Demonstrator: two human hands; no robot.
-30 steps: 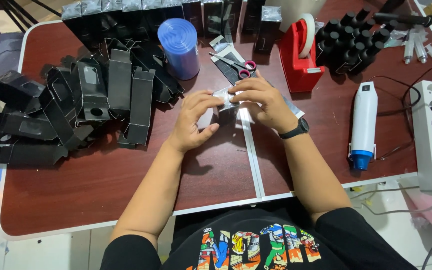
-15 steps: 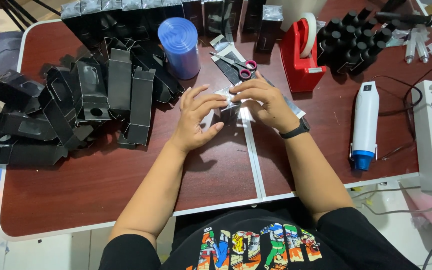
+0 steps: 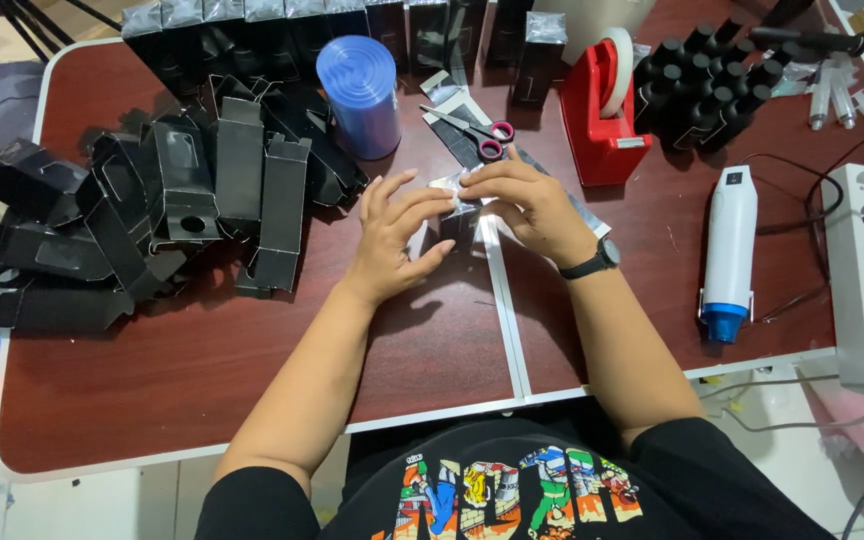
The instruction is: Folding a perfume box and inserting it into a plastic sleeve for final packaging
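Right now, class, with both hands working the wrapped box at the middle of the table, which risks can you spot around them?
1. The scissors lie just beyond the right hand, blades pointing left; a reach forward might catch them.
2. The heat gun lies near the table's front edge with its cord trailing, so a snag could pull it off.
3. The left hand sits close to the loose pile of black cartons, which a sweep might scatter.

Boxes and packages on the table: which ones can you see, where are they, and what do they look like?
Small box: table middle, under the left hand and right hand, dark, wrapped in shiny clear film.
Flat black cartons: heaped at left, unfolded, with cut-out windows.
Wrapped black boxes: upright in a row along the far edge, glossy.
Blue film roll: behind the hands, a cylinder.
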